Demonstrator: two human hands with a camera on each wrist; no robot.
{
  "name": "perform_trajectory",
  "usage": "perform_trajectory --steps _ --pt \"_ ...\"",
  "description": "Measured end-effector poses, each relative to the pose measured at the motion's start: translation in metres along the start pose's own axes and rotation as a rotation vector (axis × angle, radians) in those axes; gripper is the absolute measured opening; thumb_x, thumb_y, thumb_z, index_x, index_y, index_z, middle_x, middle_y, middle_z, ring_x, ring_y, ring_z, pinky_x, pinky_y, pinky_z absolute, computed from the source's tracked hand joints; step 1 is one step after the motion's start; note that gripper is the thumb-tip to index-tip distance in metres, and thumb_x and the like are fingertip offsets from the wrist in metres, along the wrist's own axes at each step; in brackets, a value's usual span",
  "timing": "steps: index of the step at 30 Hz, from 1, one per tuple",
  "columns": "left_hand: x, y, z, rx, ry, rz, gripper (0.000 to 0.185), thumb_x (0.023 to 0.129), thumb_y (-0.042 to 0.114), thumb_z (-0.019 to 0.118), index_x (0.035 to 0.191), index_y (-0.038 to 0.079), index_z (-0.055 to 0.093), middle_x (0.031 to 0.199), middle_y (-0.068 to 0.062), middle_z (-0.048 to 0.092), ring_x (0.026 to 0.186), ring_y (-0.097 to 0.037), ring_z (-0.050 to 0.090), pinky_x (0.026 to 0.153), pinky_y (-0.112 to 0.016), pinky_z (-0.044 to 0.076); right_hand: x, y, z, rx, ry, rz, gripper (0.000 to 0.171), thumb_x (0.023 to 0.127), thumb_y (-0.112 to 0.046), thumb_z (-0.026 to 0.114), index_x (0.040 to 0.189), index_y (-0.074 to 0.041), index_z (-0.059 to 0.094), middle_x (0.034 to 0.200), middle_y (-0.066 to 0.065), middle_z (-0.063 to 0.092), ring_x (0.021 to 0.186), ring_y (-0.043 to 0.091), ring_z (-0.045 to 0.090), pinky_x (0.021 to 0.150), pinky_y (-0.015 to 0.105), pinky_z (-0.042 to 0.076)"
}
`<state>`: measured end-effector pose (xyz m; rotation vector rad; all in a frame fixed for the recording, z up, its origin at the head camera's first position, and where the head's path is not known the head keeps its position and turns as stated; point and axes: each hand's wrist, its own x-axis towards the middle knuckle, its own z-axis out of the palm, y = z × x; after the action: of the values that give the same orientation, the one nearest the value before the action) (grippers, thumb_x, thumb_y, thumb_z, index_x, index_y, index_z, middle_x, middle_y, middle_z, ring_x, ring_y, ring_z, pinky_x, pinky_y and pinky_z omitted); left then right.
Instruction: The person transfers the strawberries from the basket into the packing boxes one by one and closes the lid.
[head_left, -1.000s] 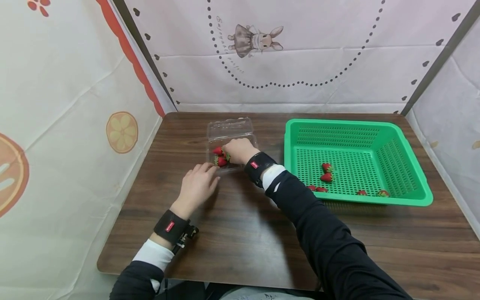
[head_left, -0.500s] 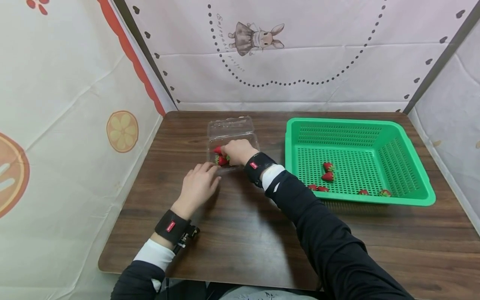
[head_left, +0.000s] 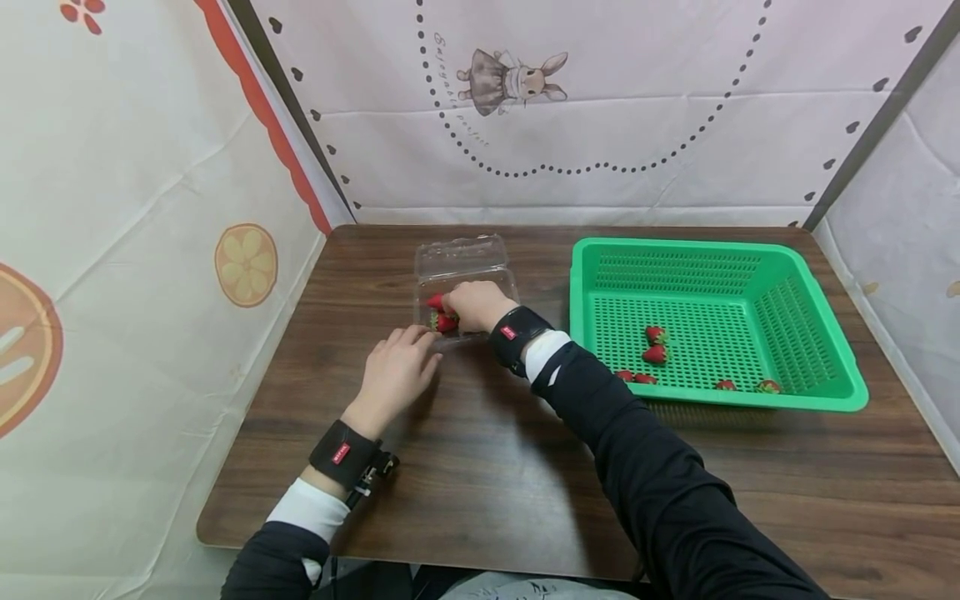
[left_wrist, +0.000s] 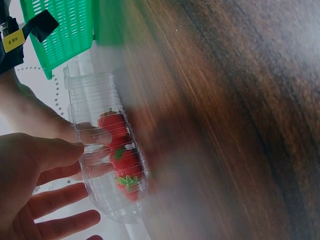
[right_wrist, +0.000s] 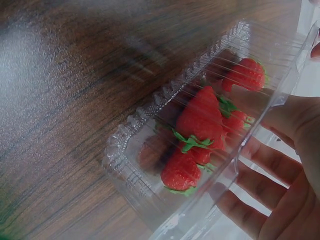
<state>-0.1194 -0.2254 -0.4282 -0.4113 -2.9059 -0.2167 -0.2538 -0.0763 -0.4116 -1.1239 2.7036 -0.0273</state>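
My left hand (head_left: 395,371) flat on table (head_left: 480,467), fingertips touching clear clamshell (head_left: 459,262) at 12 o'clock. Right hand (head_left: 474,302) inside, fingers curled around strawberry (head_left: 442,322), same as second ago. Green basket (head_left: 813,329) at 2 o'clock, few loose berries (head_left: 655,353).

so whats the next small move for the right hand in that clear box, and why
Probably close the fingers on one strawberry and lift it out. The right hand is already inside the open clear clamshell box among the berries, while the left hand steadies its near edge.
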Motion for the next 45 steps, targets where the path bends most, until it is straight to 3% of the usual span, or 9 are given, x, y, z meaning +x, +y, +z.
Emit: perform_trajectory --steps 14,24,36,45 --pt "0.004 0.007 -0.003 0.003 0.054 0.046 0.032 0.094 0.023 0.071 0.122 0.008 0.071 0.122 -0.012 0.066 0.108 -0.032 0.062 0.079 -0.048 0.054 -0.009 0.001 -0.015 -0.025 0.035 -0.018 0.022 0.09 -0.011 0.069 0.112 -0.016 0.071 0.106 0.001 0.07 0.096 0.021 0.066 0.081 0.039 0.056" --pt "0.011 0.015 -0.006 -0.001 0.074 0.077 0.032 0.094 0.024 0.071 0.123 0.01 0.071 0.122 -0.011 0.067 0.107 -0.031 0.062 0.078 -0.047 0.054 -0.011 0.009 -0.036 -0.023 0.066 -0.011 0.029 0.096 -0.02 0.066 0.125 -0.018 0.069 0.12 0.004 0.068 0.109 0.024 0.066 0.087 0.043 0.055" --pt "0.023 0.041 -0.016 -0.033 0.11 0.159 0.033 0.093 0.024 0.074 0.122 0.009 0.071 0.12 -0.01 0.067 0.108 -0.03 0.061 0.081 -0.046 0.054 -0.028 0.037 -0.06 -0.042 0.13 0.036 0.034 0.095 -0.012 0.065 0.129 -0.017 0.068 0.126 0.005 0.066 0.112 0.026 0.064 0.088 0.045 0.054" --pt "0.03 0.07 -0.023 -0.033 0.162 0.271 0.031 0.095 0.023 0.071 0.123 0.01 0.071 0.119 -0.008 0.068 0.109 -0.028 0.063 0.086 -0.045 0.054 -0.055 0.078 -0.083 -0.048 0.197 0.117 0.027 0.094 -0.012 0.065 0.121 -0.012 0.069 0.116 0.008 0.071 0.106 0.03 0.066 0.087 0.048 0.054"
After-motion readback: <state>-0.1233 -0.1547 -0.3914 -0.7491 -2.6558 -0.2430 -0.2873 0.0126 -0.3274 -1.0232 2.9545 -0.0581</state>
